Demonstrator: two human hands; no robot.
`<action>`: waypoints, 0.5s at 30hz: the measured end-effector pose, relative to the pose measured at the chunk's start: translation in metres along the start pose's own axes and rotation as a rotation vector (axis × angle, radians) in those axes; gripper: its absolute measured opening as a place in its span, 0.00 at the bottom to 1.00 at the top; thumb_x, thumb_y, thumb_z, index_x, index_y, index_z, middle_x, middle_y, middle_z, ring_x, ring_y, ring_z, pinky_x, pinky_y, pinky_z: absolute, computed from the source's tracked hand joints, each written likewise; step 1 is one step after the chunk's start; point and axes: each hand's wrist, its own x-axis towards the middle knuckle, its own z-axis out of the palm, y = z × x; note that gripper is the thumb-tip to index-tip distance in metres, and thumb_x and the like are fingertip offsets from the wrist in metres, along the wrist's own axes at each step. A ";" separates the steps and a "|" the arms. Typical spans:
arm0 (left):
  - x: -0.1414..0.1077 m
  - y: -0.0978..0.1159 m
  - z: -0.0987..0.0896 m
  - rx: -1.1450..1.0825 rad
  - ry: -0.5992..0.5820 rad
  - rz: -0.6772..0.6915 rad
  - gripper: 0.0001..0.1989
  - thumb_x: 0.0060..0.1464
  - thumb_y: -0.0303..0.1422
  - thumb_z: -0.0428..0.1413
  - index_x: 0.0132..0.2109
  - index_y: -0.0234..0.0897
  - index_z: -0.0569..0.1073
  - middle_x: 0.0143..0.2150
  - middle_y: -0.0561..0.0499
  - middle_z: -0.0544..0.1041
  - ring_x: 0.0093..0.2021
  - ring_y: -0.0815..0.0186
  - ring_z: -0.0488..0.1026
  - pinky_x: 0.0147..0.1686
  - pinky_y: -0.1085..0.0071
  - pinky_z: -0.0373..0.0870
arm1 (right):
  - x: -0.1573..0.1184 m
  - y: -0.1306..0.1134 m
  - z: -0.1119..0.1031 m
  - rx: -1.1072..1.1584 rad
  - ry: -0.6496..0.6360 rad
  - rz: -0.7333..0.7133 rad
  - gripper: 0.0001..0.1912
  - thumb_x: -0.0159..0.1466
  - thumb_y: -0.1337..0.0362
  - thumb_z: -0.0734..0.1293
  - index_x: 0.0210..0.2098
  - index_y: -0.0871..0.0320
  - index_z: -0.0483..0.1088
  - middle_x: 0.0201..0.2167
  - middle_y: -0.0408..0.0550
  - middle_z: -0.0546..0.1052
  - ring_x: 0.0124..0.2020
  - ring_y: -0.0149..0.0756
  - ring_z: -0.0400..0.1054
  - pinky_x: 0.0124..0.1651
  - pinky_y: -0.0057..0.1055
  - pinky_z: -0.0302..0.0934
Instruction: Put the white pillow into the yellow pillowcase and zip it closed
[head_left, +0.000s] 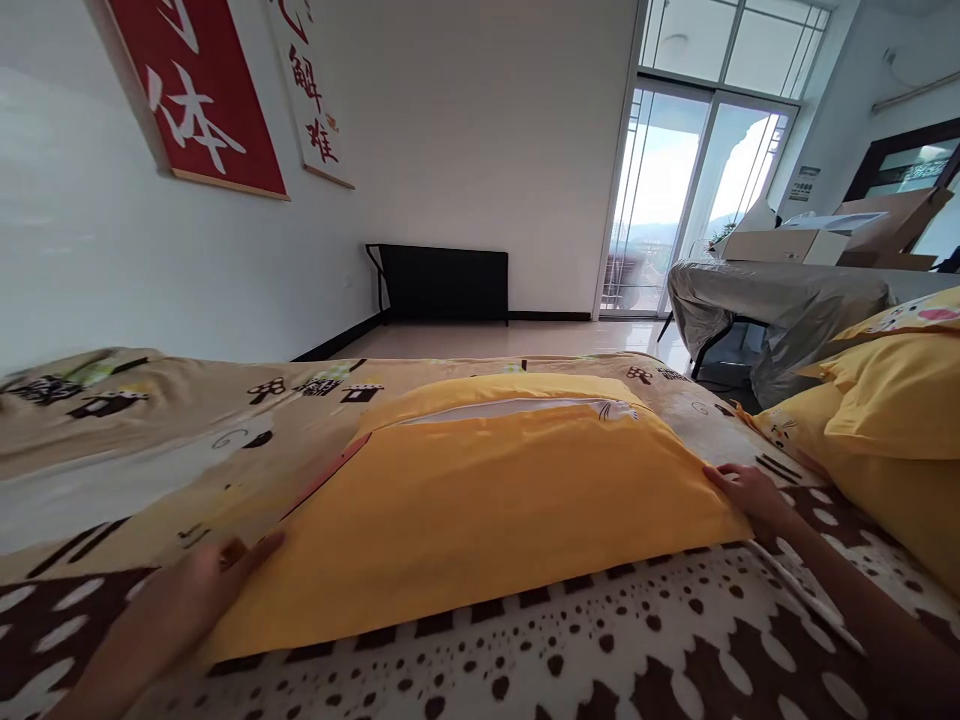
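A yellow pillowcase (495,500) lies spread on a brown and beige patterned blanket (555,640). Its far side has a long opening that shows a white strip (487,410). My left hand (187,600) is at the left edge of the pillowcase, with thumb and fingers bent and a gap between them; whether it pinches the cloth is not clear. At the right edge, my right hand (750,495) has its fingers closed on the cloth. A thin white cord (810,595) lies beneath my right forearm.
More yellow bedding (892,420) is piled at the right. Behind it, boxes (784,245) stand on a plastic-covered table (772,300). A black folded panel (446,284) leans on the far wall, near glass doors (660,200). Red and white banners (199,100) hang at the left.
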 end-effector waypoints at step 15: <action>-0.001 0.169 0.082 0.176 0.371 0.882 0.28 0.62 0.46 0.36 0.65 0.41 0.55 0.67 0.49 0.51 0.66 0.59 0.49 0.63 0.53 0.46 | -0.040 -0.199 0.091 -0.243 0.233 -1.007 0.29 0.67 0.52 0.53 0.65 0.55 0.50 0.66 0.50 0.49 0.67 0.41 0.43 0.65 0.45 0.38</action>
